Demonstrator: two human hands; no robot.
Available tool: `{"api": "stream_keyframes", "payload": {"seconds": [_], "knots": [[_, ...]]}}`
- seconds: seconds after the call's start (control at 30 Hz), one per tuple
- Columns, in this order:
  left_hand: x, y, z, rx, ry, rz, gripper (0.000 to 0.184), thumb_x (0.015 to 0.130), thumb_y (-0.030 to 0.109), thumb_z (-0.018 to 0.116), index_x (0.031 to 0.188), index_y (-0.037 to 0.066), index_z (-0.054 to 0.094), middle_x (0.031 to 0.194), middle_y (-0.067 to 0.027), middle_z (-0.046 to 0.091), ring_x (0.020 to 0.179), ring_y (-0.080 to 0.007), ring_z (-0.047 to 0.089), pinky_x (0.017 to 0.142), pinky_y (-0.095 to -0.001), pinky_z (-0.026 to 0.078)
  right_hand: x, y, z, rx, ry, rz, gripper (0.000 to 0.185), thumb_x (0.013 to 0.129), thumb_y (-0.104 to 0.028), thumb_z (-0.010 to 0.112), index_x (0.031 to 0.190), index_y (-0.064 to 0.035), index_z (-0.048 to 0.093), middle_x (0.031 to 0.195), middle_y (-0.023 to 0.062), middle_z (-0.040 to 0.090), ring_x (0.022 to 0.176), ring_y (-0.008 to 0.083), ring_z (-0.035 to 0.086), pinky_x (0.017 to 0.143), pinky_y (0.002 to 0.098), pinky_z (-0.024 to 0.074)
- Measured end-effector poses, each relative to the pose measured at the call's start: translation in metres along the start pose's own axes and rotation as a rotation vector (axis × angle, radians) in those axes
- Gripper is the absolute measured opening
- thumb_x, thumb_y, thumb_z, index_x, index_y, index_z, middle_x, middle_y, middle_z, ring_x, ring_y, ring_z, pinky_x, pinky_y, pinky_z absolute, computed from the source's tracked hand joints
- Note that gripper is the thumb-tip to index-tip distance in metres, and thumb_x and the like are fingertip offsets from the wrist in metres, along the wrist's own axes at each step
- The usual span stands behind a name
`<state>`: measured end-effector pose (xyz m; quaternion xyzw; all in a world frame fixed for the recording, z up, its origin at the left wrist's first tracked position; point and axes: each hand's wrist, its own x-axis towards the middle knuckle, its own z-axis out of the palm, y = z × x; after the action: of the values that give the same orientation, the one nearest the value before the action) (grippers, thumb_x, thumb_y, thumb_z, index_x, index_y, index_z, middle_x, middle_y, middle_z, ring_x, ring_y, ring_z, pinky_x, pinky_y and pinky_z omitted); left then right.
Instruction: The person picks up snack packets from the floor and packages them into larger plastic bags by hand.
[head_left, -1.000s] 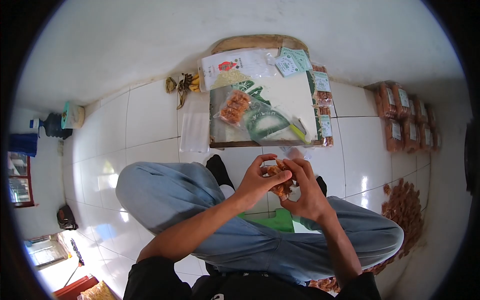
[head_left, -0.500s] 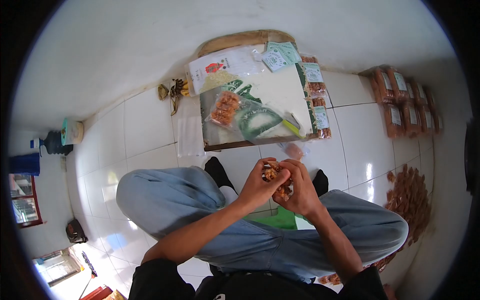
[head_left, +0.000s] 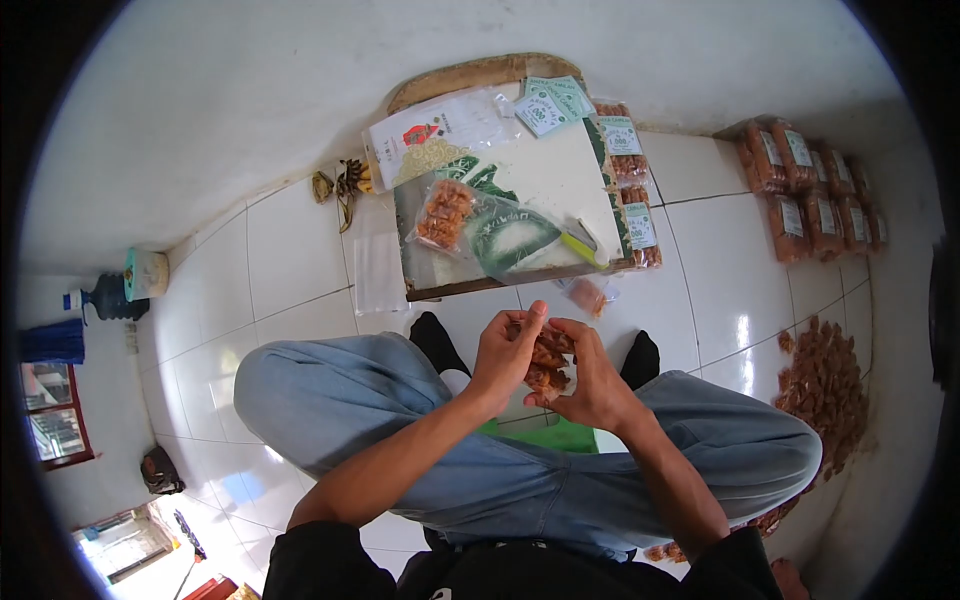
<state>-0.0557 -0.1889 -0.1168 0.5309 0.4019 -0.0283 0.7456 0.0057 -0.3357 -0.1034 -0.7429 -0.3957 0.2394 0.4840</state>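
Note:
Between my two hands, above the floor in front of my lap, is a small clump of brown, glossy snack pieces [head_left: 548, 362], apparently in clear wrap. My left hand [head_left: 500, 358] grips its left side with the thumb pointing up. Fingers of my right hand [head_left: 597, 385] curl around its right and lower edge. Beyond them, a low table [head_left: 545, 170] carries a clear plastic bag [head_left: 510, 238] with a block of similar snack [head_left: 445, 213] in its left end. A green-handled cutter or knife [head_left: 582, 250] lies at the bag's right end.
Printed labels [head_left: 545, 108] and a white printed plastic pack [head_left: 440, 130] lie on the table. Labelled snack packs [head_left: 640, 225] line its right side. Stacked packs [head_left: 810, 190] and a heap of small brown packets [head_left: 825, 390] sit at right. Bananas [head_left: 357, 178] and clear sleeves [head_left: 380, 270] are left.
My left thumb has lifted from across the clump and now points up. My right hand has shifted its fingers, and more of the clump shows. Things on the table stay put.

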Motion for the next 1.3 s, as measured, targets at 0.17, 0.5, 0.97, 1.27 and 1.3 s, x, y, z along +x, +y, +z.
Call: {"api": "stream_keyframes", "payload": {"seconds": [0.17, 0.5, 0.97, 1.27, 1.3], "knots": [[0.001, -0.013, 0.004, 0.101, 0.073, 0.158, 0.059, 0.095, 0.054, 0.057, 0.115, -0.001, 0.049, 0.092, -0.0067, 0.059, 0.084, -0.0113, 0.058, 0.075, -0.0256, 0.048, 0.002, -0.002, 0.006, -0.122, 0.028, -0.073, 0.087, 0.067, -0.009, 0.085, 0.137, -0.0024, 0.035, 0.129, 0.0199, 0.047, 0.115, 0.0396, 0.05, 0.098, 0.0431, 0.0446], [0.002, -0.008, 0.005, 0.135, -0.022, 0.031, 0.076, 0.094, 0.064, 0.05, 0.129, -0.003, 0.038, 0.097, -0.0098, 0.055, 0.088, -0.0146, 0.058, 0.078, -0.026, 0.047, -0.002, 0.007, 0.006, -0.25, 0.149, -0.136, 0.069, 0.065, -0.011, 0.079, 0.126, -0.0061, 0.049, 0.117, 0.0141, 0.059, 0.103, 0.033, 0.062, 0.082, 0.0408, 0.0543], [0.034, 0.022, 0.084, 1.433, 0.046, 0.335, 0.054, 0.08, 0.057, 0.069, 0.096, 0.005, 0.065, 0.081, -0.0128, 0.07, 0.082, -0.0322, 0.068, 0.076, -0.0444, 0.048, -0.022, 0.099, -0.098, -0.12, 0.374, 0.365, 0.066, 0.069, -0.014, 0.08, 0.127, -0.0013, 0.05, 0.117, 0.0163, 0.065, 0.109, 0.0294, 0.064, 0.092, 0.0365, 0.0517], [0.056, -0.01, 0.075, 1.508, 0.16, 0.545, 0.026, 0.085, 0.031, 0.064, 0.094, 0.007, 0.064, 0.077, -0.0137, 0.07, 0.073, -0.033, 0.069, 0.072, -0.0496, 0.046, -0.013, 0.118, -0.074, 0.051, 0.183, 0.298, 0.068, 0.07, -0.012, 0.081, 0.129, -0.0009, 0.048, 0.117, 0.016, 0.064, 0.109, 0.0237, 0.064, 0.095, 0.0338, 0.0511], [0.054, -0.012, 0.074, 1.475, 0.187, 0.578, 0.018, 0.085, 0.024, 0.063, 0.092, 0.006, 0.063, 0.071, -0.0126, 0.069, 0.065, -0.0324, 0.068, 0.069, -0.0479, 0.046, -0.011, 0.114, -0.074, 0.053, 0.186, 0.294, 0.068, 0.07, -0.012, 0.081, 0.129, -0.0009, 0.048, 0.117, 0.016, 0.064, 0.109, 0.0237, 0.064, 0.095, 0.0338, 0.0511]]}}
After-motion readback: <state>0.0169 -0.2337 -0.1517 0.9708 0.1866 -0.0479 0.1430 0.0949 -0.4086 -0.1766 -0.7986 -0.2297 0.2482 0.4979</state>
